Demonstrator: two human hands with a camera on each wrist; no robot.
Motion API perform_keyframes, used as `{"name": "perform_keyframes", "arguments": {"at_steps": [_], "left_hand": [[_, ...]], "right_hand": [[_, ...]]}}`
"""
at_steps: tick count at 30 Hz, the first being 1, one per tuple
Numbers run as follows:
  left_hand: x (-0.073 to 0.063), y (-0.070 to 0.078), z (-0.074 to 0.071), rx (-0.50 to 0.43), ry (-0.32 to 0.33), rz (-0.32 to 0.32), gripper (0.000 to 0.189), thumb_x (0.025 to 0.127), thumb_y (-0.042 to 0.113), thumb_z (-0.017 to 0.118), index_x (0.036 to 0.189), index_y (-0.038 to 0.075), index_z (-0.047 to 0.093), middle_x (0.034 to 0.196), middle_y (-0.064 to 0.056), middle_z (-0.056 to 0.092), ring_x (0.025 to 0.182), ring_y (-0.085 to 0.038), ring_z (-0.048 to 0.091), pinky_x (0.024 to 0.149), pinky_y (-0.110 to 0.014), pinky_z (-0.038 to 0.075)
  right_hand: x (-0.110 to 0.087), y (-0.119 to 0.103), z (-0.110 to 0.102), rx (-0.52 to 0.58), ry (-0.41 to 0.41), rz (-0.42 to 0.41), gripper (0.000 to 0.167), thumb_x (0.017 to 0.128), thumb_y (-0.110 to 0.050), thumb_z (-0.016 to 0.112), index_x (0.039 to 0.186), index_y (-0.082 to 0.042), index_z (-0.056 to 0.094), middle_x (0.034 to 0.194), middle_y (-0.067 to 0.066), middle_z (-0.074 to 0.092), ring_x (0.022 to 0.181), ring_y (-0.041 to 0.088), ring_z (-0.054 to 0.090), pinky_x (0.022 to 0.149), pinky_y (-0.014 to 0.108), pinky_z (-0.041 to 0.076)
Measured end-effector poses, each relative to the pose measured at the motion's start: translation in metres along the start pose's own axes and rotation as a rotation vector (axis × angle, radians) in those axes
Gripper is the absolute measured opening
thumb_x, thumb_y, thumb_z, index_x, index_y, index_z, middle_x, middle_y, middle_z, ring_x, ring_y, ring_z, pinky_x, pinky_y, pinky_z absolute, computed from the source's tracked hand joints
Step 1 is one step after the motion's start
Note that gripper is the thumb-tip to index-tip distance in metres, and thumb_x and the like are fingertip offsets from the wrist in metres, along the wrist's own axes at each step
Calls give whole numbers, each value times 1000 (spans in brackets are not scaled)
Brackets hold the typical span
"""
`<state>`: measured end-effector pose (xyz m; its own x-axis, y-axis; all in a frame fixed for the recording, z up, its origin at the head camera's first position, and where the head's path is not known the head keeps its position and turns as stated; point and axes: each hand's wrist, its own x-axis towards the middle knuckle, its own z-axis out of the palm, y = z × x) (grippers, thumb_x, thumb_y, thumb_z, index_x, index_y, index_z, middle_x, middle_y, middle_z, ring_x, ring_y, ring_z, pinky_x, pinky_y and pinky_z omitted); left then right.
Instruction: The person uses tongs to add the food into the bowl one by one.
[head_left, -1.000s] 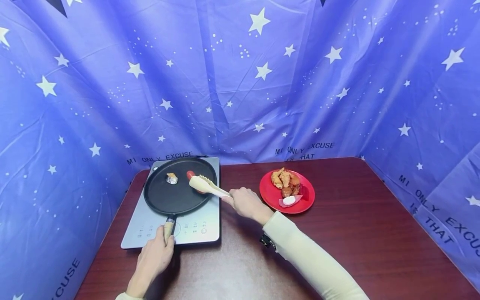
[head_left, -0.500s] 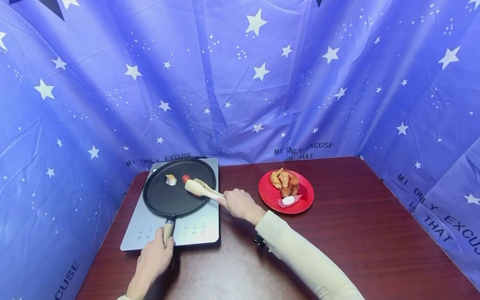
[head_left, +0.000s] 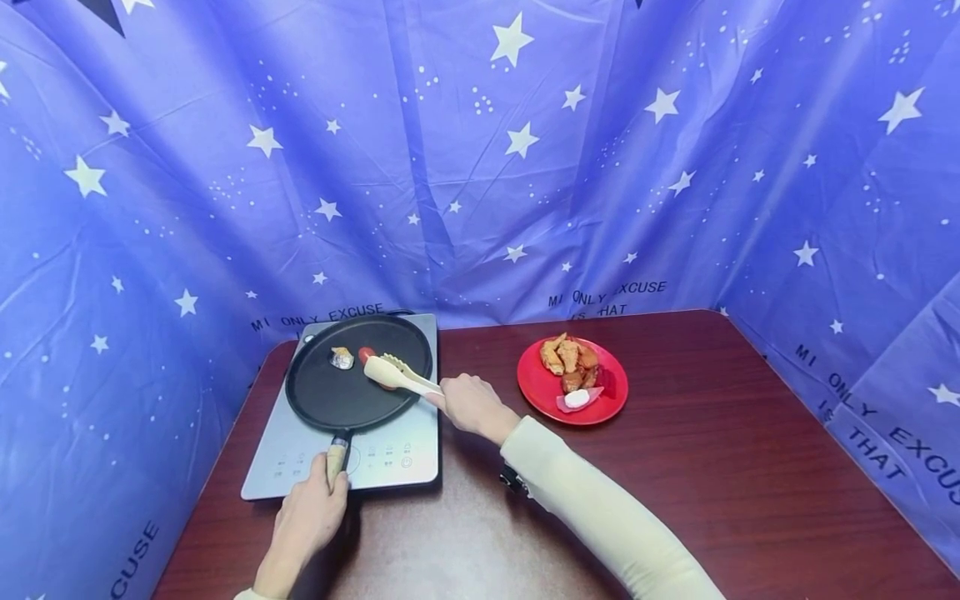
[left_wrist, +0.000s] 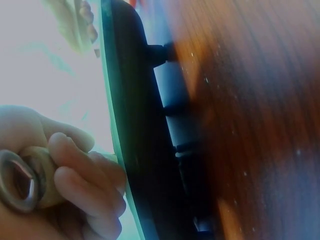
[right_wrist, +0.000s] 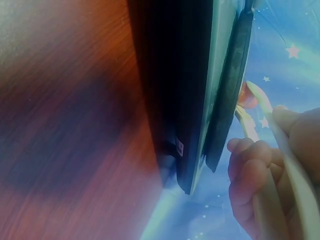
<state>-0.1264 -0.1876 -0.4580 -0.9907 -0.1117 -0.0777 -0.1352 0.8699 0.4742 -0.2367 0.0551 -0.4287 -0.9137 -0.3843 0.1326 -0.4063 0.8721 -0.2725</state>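
My left hand [head_left: 309, 510] grips the handle [head_left: 337, 460] of a round black frying pan [head_left: 330, 400]; its fingers wrap that handle, with a metal ring at its end, in the left wrist view. Cream-coloured tongs [head_left: 401, 375] are held in my right hand [head_left: 474, 405], thumb on one arm and fingers round the other. Their tips stand at a reddish sausage-like piece [head_left: 367, 355] on the right half of the pan, partly hidden behind them. The right wrist view shows the red piece [right_wrist: 247, 96] between the tips. A small silver-and-tan food piece [head_left: 342, 358] lies left of it.
Under the pan is a silver induction cooktop [head_left: 397, 467] on the dark red wooden table [head_left: 712, 433]. To the right stands a red plate [head_left: 536, 383] with fried chicken pieces [head_left: 567, 358] and a pink-and-white item [head_left: 577, 398]. A blue star-patterned curtain [head_left: 480, 233] encloses the table's back and sides.
My right hand has shifted left with the tongs, and the red piece has moved left across the pan toward the silver-and-tan piece. My left hand keeps hold of the handle.
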Motion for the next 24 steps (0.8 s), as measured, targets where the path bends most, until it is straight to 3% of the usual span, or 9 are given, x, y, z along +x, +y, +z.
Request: {"name": "perform_keyframes", "arguments": {"at_steps": [24], "left_hand": [[1, 1, -2, 18, -7, -3, 48, 94, 27, 45, 132, -1, 34, 70, -13, 54, 62, -28, 52, 58, -47, 41]], "right_hand": [[9, -2, -5, -18, -7, 36, 39, 95, -46, 51, 72, -14, 54, 57, 2, 48, 53, 21, 51, 50, 37, 42]]}}
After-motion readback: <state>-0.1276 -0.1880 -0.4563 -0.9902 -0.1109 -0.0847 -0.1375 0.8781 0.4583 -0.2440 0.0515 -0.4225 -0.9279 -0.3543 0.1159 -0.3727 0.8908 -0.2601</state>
